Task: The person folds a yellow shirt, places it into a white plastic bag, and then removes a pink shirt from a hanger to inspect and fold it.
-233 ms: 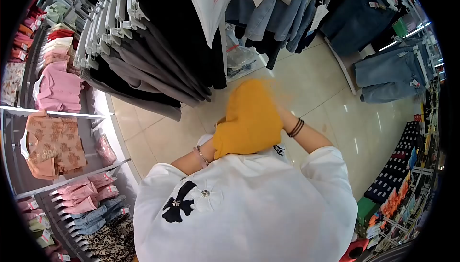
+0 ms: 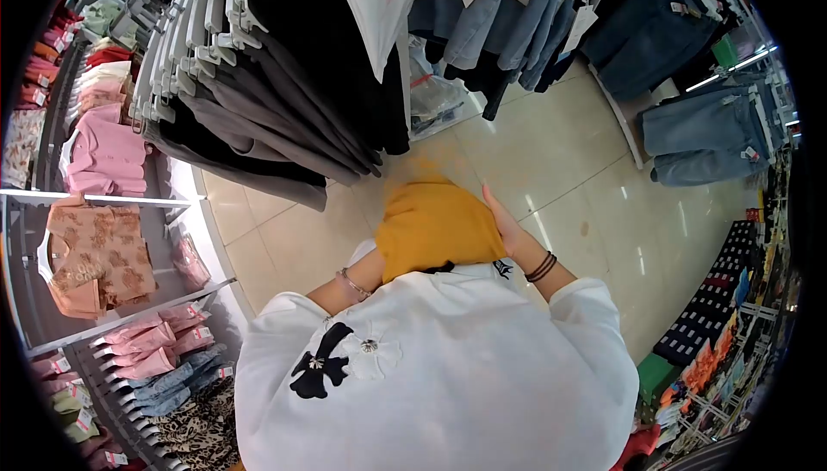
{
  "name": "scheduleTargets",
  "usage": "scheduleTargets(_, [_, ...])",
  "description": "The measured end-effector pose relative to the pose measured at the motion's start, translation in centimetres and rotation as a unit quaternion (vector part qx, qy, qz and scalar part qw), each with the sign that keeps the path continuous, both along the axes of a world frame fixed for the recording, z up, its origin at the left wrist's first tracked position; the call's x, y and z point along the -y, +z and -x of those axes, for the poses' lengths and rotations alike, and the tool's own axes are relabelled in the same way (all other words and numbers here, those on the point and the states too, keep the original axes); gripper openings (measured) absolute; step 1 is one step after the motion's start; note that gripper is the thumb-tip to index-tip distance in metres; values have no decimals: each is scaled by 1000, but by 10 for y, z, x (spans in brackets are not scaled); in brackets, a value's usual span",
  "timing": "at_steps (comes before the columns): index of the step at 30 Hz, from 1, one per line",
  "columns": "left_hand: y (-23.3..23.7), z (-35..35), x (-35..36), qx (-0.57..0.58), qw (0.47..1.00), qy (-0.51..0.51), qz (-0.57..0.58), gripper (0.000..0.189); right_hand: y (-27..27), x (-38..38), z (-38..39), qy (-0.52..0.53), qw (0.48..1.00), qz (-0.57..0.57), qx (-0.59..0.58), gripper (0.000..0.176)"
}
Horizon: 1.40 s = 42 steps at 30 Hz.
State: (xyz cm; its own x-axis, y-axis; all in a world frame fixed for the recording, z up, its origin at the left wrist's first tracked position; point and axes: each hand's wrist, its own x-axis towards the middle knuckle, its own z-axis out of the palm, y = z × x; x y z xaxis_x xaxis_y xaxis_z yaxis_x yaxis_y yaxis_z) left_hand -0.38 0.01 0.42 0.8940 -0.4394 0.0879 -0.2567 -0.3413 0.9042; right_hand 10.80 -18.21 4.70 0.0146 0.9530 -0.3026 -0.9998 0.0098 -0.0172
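Note:
A mustard-yellow piece of clothing (image 2: 439,230), bunched or folded, is held up in front of my chest. My left hand (image 2: 370,269) goes in behind its left side; only the wrist with a bracelet shows, and the cloth hides the fingers. At the right edge of the garment is my right hand (image 2: 506,228), its fingers stretched out and lying along the cloth. The garment's far edge is smeared by motion. What kind of garment it is cannot be made out.
Grey and black trousers (image 2: 267,118) hang on a rack ahead to the left. Jeans (image 2: 491,14) with tags hang ahead, more jeans (image 2: 702,131) to the right. Shelves on the left hold small tops (image 2: 99,255). Packed goods (image 2: 711,290) line the right side. Tiled floor (image 2: 586,204) lies between.
The yellow garment has come down and nearer to my body, its top now lower. My right hand, hidden by blur and cloth before, now shows with fingers straight beside it.

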Motion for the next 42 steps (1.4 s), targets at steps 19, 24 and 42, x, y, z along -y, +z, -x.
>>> scheduleTargets(19, [-19,25,-11,-210,878,244,354,42,35,-4,24,-3,961,205,186,43])
scheduleTargets(24, [4,4,-17,-276,778,230,515,45,43,-17,14,-61,952,200,223,45])
scheduleTargets(42, [82,-13,-44,159,919,343,-109,17,70,-8,1,-169,923,263,224,41])
